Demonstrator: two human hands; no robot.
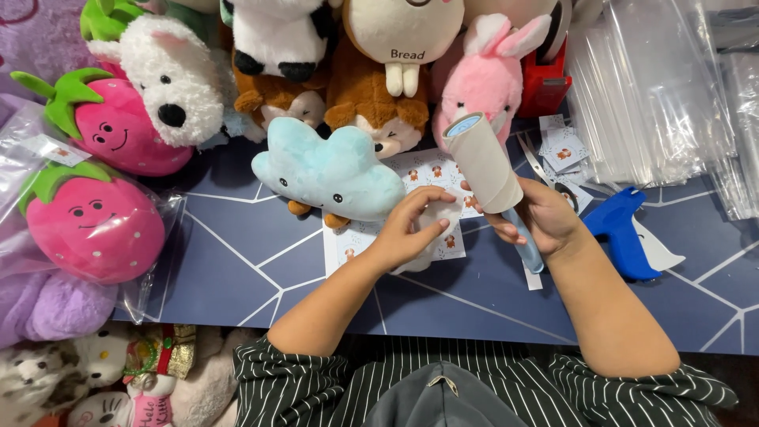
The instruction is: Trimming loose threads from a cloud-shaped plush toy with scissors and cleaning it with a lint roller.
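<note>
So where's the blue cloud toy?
In the head view the blue cloud toy lies on the table left of centre, just above the left hand, below the brown plush and right of the white bear.

- cloud plush (328, 170): pale blue, small black eyes, orange-brown feet
- lint roller (484, 162): beige-grey roll, light blue end cap, clear bluish handle
- sticker sheets (431, 170): white, small brown-and-red figures in rows
- table (237, 253): dark navy, thin white angular lines
- strawberry plush (93, 225): hot pink, white dots, green leaves, in clear bag
- second strawberry plush (118, 130): same pink, green top
- dog plush (174, 79): white, black nose
- bunny plush (484, 83): pink, white ear linings
- fox plush (371, 111): orange-brown, cream face
- tagging gun (624, 233): bright blue
- tape holder (545, 83): red
- plastic bags (656, 87): clear
- sleeves (292, 379): black, thin white stripes
</note>
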